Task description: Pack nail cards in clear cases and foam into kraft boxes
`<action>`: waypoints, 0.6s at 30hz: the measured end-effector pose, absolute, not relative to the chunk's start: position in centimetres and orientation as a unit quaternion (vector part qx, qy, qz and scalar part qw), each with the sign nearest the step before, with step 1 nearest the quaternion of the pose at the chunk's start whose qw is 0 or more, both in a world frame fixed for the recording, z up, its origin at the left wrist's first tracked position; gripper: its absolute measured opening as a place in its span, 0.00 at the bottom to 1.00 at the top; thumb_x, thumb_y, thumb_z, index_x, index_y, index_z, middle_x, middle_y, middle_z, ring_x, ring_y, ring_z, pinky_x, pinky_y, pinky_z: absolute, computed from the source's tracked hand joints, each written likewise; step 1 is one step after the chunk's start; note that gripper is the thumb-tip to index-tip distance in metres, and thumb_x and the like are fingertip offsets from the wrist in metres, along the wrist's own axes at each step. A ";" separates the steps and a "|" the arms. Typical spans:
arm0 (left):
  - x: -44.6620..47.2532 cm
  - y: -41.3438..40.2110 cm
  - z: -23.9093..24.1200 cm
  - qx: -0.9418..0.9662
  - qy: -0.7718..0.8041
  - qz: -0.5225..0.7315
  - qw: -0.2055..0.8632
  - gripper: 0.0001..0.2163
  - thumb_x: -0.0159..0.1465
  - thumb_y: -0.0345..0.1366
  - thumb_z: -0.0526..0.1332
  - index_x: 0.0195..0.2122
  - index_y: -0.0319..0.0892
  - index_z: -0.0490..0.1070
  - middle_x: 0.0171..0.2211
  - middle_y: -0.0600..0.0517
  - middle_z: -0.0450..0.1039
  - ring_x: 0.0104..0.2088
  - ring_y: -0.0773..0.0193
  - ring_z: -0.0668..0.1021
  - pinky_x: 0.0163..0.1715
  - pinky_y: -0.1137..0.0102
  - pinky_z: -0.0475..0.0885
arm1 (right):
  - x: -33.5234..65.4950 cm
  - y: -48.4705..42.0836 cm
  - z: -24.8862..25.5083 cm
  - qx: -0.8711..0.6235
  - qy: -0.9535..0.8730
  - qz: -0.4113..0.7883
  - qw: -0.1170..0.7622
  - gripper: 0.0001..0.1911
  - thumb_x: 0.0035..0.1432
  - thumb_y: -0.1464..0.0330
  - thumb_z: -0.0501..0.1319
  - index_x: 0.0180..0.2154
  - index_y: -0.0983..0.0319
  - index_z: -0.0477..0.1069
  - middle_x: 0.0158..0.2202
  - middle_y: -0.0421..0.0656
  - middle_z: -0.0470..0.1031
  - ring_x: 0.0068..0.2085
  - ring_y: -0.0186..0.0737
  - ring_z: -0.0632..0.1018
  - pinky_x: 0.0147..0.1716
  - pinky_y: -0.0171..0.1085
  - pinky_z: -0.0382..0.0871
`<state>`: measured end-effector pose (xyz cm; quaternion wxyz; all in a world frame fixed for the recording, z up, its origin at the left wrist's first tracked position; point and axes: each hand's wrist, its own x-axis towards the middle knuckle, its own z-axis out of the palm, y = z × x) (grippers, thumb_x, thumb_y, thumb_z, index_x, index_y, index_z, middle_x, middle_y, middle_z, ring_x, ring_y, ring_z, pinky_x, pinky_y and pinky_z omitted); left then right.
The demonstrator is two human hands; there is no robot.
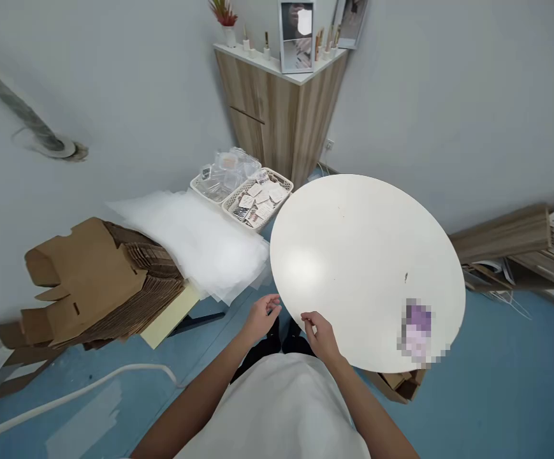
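Note:
My left hand and my right hand hover close together at the near edge of a round white table. Fingers on both are loosely curled, fingertips pinched inward toward each other. Whether they pinch something small cannot be told. A blurred purple and white item lies on the table's right side, apart from both hands.
A stack of flat cardboard boxes and a pile of clear plastic sheets lie to the left. Two white baskets with small packets stand behind them. A wooden cabinet fills the corner. Wooden boards lean at right.

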<state>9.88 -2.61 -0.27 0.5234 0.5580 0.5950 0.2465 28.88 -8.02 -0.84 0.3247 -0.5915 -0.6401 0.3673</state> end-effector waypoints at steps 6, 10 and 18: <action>7.9 -0.6 0.6 0.514 0.621 0.287 0.517 0.16 0.55 0.42 0.57 0.44 0.43 0.67 0.40 0.47 0.72 0.38 0.61 0.74 0.38 0.66 0.70 | 27.1 -2.9 -0.9 -0.520 -0.698 0.384 0.308 0.13 0.57 0.71 0.47 0.38 0.58 0.68 0.33 0.43 0.73 0.33 0.37 0.73 0.34 0.38 0.69; 7.4 1.1 0.8 0.459 0.639 0.322 0.527 0.16 0.55 0.42 0.58 0.43 0.41 0.67 0.39 0.46 0.72 0.37 0.61 0.75 0.39 0.65 0.70 | 26.1 1.5 -1.1 -0.494 -0.708 0.392 0.318 0.13 0.56 0.70 0.47 0.38 0.59 0.68 0.34 0.43 0.73 0.35 0.38 0.74 0.35 0.39 0.69; 4.5 9.4 1.4 0.365 0.632 0.398 0.556 0.18 0.52 0.40 0.62 0.43 0.42 0.67 0.44 0.44 0.69 0.41 0.61 0.73 0.42 0.64 0.67 | 22.6 11.0 0.2 -0.525 -0.701 0.379 0.299 0.13 0.55 0.68 0.49 0.41 0.59 0.67 0.36 0.44 0.73 0.35 0.40 0.73 0.36 0.40 0.68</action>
